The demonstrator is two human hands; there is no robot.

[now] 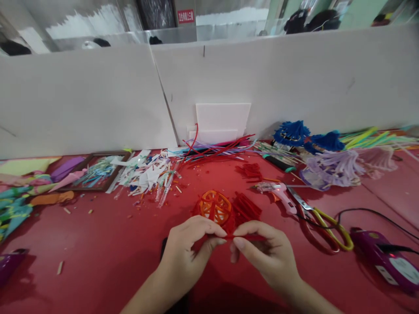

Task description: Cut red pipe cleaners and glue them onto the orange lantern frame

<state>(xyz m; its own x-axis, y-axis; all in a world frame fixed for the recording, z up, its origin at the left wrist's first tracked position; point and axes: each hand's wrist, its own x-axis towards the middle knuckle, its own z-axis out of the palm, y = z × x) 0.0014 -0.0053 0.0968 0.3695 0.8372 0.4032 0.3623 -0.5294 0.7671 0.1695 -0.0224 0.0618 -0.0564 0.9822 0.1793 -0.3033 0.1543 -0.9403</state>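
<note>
Near the middle of the red table, my left hand [193, 248] and my right hand [266, 250] meet fingertip to fingertip, each pinching a thin red fuzzy strip [230, 237]. Part of the strip is hidden behind the fingers. Just beyond my left hand lies a round orange frame [214, 207] with red fuzzy pieces on it. A bundle of short red fuzzy stems [247, 208] rests beyond my right hand. Farther back is a smaller red clump [250, 171].
On the right are a pink glue gun [279, 194], yellow-handled scissors [330, 224], a purple device [386, 257] with a black cable, and lilac fuzzy pieces [334, 168]. Paper scraps [150, 172] and a framed tray [106, 185] lie left. A white partition [278, 83] stands behind.
</note>
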